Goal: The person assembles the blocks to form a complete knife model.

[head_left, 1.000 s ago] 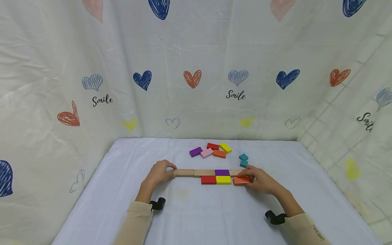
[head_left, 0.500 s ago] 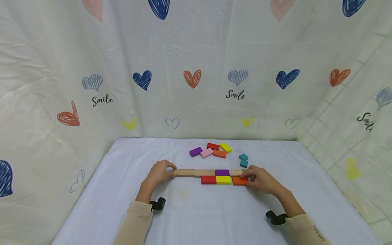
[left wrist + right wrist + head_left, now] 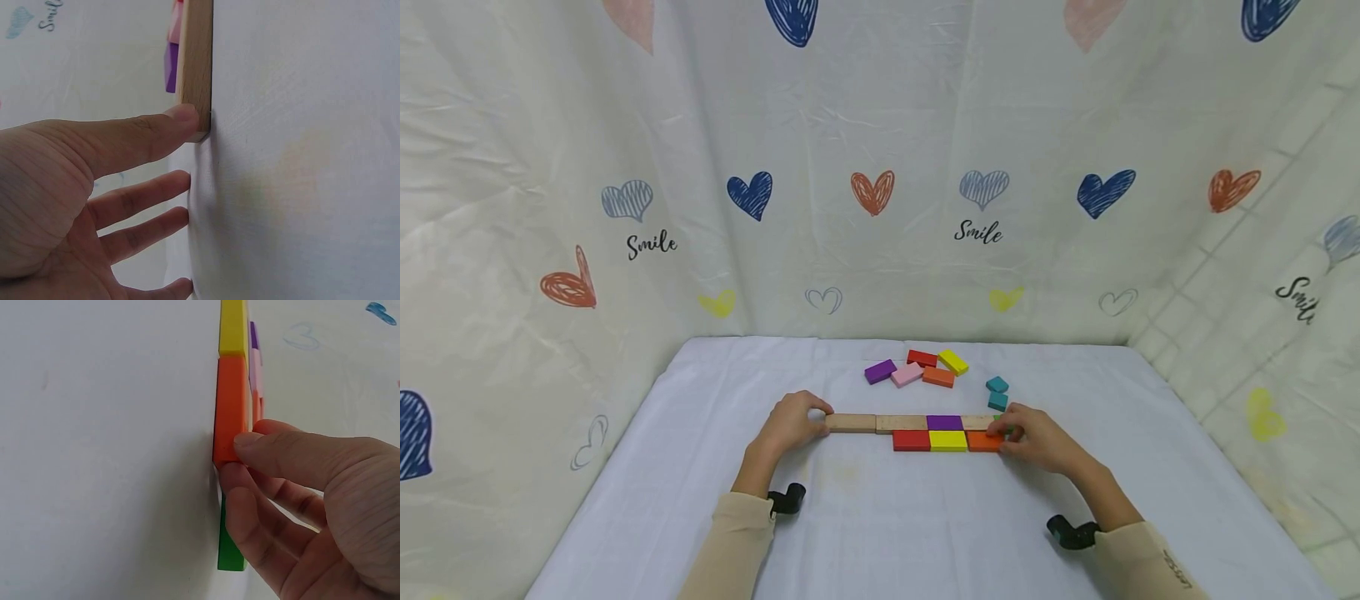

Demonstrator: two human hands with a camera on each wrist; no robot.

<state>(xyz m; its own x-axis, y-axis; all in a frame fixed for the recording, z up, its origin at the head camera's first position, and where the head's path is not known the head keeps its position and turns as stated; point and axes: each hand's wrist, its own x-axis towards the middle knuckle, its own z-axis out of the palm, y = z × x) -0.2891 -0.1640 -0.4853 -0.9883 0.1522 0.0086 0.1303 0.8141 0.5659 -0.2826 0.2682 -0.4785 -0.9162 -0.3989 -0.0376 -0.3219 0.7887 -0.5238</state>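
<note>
**Orange block (image 3: 983, 441) held end to end with yellow block (image 3: 947, 441)**

Head: the left hand (image 3: 790, 421) pinches the outer end of a wooden block (image 3: 852, 423), seemingly to brace that row; the right hand (image 3: 1033, 437) holds the orange block along the row's near side.

Left wrist: thumb on the wood, three fingers spread, index hidden.

Right wrist: thumb and finger clamp the orange block's free end, likely for alignment; a green block (image 3: 230, 553) lies just beside.
</note>
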